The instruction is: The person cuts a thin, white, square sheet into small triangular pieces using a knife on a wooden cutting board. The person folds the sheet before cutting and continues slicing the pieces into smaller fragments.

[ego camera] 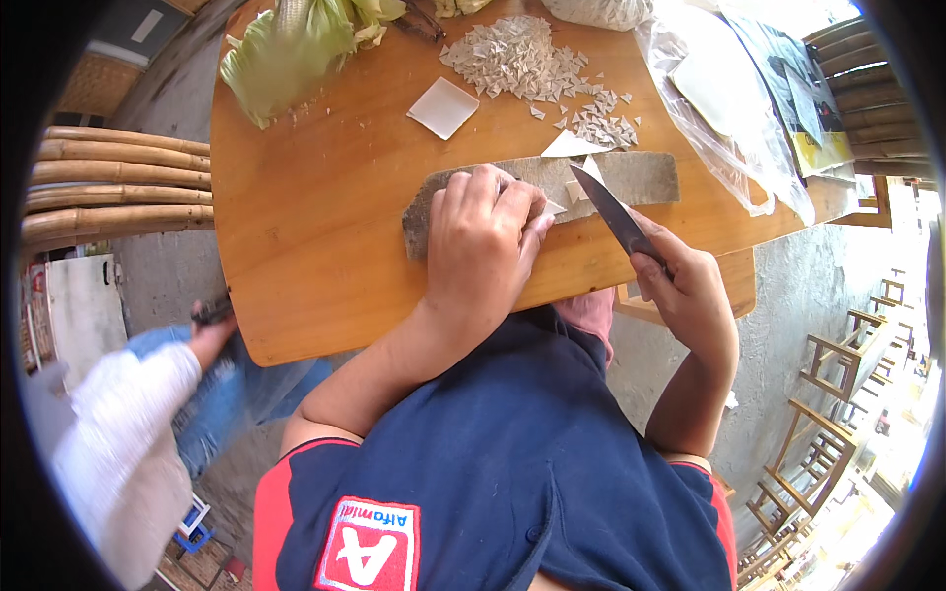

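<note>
My right hand (684, 288) grips the dark handle of a kitchen knife (610, 210), its blade pointing up and left over a worn wooden board (643, 177). On the board's left part rests my left hand (480, 229), fingers curled and thumb at the near edge. A small white piece (554, 207) sticks out at its fingertips; the rest is hidden. More cut white pieces (576, 190) lie by the knife tip. Just beyond the board is a larger white triangle (573, 145). A square stack of white sheets (443, 108) sits farther back, beside a heap of small white triangles (517, 59).
Corn husks (295, 66) lie at the wooden table's (318, 221) far left. A clear plastic bag (709, 96) and printed material (809, 111) are at the right. A person in white (126, 421) is close on the left. Wooden stools (850, 354) stand at right.
</note>
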{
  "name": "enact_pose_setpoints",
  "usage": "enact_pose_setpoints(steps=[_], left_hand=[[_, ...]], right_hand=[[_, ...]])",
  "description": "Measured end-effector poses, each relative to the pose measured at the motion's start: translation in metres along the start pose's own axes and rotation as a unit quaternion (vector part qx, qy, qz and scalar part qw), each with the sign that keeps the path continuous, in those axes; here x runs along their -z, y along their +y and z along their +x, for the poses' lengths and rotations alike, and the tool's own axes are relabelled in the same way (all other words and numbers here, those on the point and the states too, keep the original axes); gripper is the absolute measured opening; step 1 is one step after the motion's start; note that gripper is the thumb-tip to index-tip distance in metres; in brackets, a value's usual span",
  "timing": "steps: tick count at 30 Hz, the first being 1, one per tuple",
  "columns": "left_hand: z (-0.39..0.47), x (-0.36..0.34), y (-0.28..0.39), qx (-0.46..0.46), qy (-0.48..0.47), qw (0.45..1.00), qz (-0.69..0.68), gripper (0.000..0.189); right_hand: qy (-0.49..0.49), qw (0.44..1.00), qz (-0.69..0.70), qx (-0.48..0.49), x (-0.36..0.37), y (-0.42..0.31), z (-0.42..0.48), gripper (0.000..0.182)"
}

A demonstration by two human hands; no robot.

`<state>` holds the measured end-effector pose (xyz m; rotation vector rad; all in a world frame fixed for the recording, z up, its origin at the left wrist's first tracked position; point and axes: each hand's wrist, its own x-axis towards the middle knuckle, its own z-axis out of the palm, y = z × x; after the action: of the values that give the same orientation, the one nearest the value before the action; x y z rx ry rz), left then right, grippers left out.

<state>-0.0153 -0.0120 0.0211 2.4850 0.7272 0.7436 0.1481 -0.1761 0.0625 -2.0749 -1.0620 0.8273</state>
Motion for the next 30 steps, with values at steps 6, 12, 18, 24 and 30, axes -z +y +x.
enact_pose_setpoints(steps=[6,12,18,24,30], left_hand=[[0.007,-0.006,0.004,0.017,-0.001,1.000,0.017,0.015],[0.006,-0.009,0.007,0.020,0.011,1.000,0.016,0.015],[-0.007,-0.002,0.000,-0.039,-0.002,0.999,0.007,0.021],[-0.013,0.002,0.001,-0.069,-0.016,0.997,0.033,0.033],[-0.014,0.000,0.000,-0.074,-0.009,0.997,0.035,0.034]], right_hand=[[0.037,0.999,0.003,0.011,-0.017,0.000,-0.010,0.046],[0.107,0.994,-0.023,-0.008,-0.049,-0.025,-0.028,0.072],[0.072,0.994,-0.075,0.043,-0.054,-0.034,-0.027,0.079],[0.053,0.992,-0.107,0.029,-0.058,-0.040,-0.023,0.078],[0.073,0.991,-0.109,-0.013,-0.062,-0.048,-0.022,0.070]])
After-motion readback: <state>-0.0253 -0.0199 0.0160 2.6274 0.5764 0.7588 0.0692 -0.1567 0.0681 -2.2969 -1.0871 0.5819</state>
